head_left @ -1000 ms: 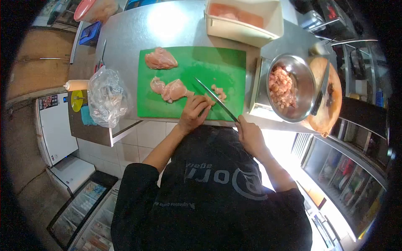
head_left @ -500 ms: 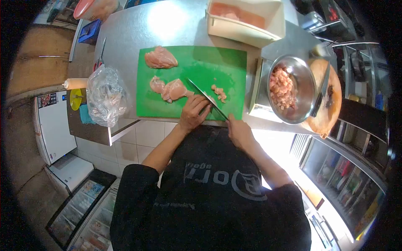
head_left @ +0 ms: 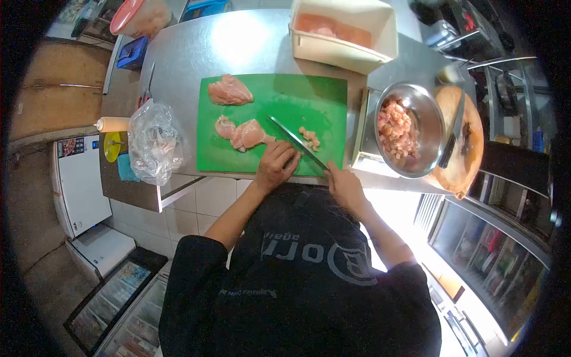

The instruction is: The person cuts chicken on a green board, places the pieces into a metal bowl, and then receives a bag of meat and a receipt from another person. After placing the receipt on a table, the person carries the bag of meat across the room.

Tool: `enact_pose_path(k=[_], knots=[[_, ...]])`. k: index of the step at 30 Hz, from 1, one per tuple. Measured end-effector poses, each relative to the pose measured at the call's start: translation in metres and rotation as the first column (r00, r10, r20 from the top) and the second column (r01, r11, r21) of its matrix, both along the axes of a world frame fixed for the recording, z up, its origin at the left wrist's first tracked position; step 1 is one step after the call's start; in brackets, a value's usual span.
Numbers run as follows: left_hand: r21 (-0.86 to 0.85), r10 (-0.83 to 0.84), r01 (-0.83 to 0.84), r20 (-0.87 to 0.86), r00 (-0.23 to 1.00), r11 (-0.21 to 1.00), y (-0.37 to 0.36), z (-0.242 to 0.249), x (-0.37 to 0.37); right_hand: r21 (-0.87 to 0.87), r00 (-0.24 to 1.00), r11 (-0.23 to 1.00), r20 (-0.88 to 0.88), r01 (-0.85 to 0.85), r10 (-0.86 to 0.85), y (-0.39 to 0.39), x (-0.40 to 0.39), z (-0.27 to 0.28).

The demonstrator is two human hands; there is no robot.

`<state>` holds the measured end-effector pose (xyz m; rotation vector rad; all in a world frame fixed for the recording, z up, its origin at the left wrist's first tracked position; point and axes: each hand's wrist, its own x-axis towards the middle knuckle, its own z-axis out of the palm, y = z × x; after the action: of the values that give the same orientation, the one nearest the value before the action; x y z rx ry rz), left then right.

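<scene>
On the green cutting board [head_left: 285, 95], my left hand [head_left: 276, 165] has its fingers curled together over the end of a raw chicken piece [head_left: 247, 134]. That end is hidden under the fingers. My right hand [head_left: 346, 189] grips the handle of a knife [head_left: 292, 135], whose blade slants up and left, close beside my left fingertips. Just right of the blade lie several small chicken bits [head_left: 310, 138]. A larger raw chicken breast [head_left: 230, 90] rests at the board's far left.
Right of the board, a steel bowl [head_left: 429, 119] holds diced chicken, next to a round wooden board [head_left: 473, 134] with another knife [head_left: 455, 131] on it. Behind is a cream tub [head_left: 339, 52]. To the left lie a clear plastic bag [head_left: 153, 143] and a squeeze bottle [head_left: 113, 124].
The view has shifted slightly, so the board sits a little lower. Both hands keep nearly the same places, and the knife has moved only slightly against the board.
</scene>
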<state>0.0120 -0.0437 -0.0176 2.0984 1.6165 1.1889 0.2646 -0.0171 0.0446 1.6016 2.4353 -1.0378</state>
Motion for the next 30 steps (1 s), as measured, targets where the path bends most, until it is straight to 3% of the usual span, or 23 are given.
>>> enact_pose_path(k=[5,7,10,16,18,30], knots=[[-0.009,-0.007,0.007,0.009,1.000,1.000,-0.002,0.004,0.000,-0.035,0.997,0.998,-0.055,0.055,-0.057,0.018,0.015,0.012],[-0.021,0.063,-0.062,0.057,0.996,0.998,-0.007,0.016,0.003,-0.076,0.995,0.996,-0.081,0.053,-0.059,0.017,0.015,0.022],[-0.026,0.109,-0.109,0.017,0.994,0.994,-0.011,0.011,-0.002,0.016,0.993,0.994,0.017,0.112,-0.113,0.005,0.013,0.024],[-0.052,0.119,-0.114,0.095,0.988,0.992,-0.012,0.003,-0.012,-0.043,1.000,0.999,-0.020,0.022,-0.022,-0.010,0.022,0.032],[-0.032,0.125,-0.123,0.063,0.990,0.992,-0.012,0.005,-0.011,-0.148,1.000,0.989,-0.005,0.030,-0.031,-0.012,0.022,0.046],[-0.018,0.129,-0.128,0.011,0.992,0.992,-0.012,-0.002,-0.008,-0.088,0.995,0.993,0.048,-0.082,0.086,-0.009,0.010,0.015]])
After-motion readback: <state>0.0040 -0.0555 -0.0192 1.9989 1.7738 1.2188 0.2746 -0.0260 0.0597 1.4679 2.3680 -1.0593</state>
